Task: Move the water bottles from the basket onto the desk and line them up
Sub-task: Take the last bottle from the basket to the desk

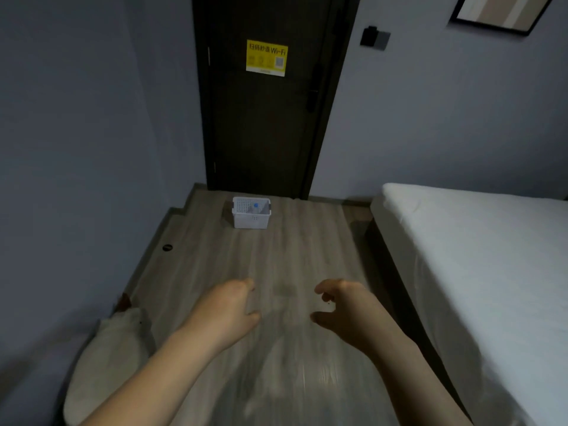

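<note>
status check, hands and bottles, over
Left hand, right hand empty, loosely curled. Basket on floor by door, one bottle seen inside. Nothing in the way; desk not in view.

White basket (251, 219) on wood floor (276, 259), just before dark door (264, 124) with yellow Wi-Fi sticker (266, 58); blue-capped bottle (255, 206) inside. Bed (476, 256) at right. In foreground, left grip (227, 309) and right grip (341, 305) apart, fingers loosely curled, empty.

I'm facing a dark door (264, 124) with a yellow Wi-Fi sticker (266, 57) on it, switch (374, 37) on the grey wall (430, 118) to its right. Wood-look floor (292, 250), white-sheeted bed (479, 256) along the right, some whitish lump (107, 364) lower left, kinda blurry.
</note>
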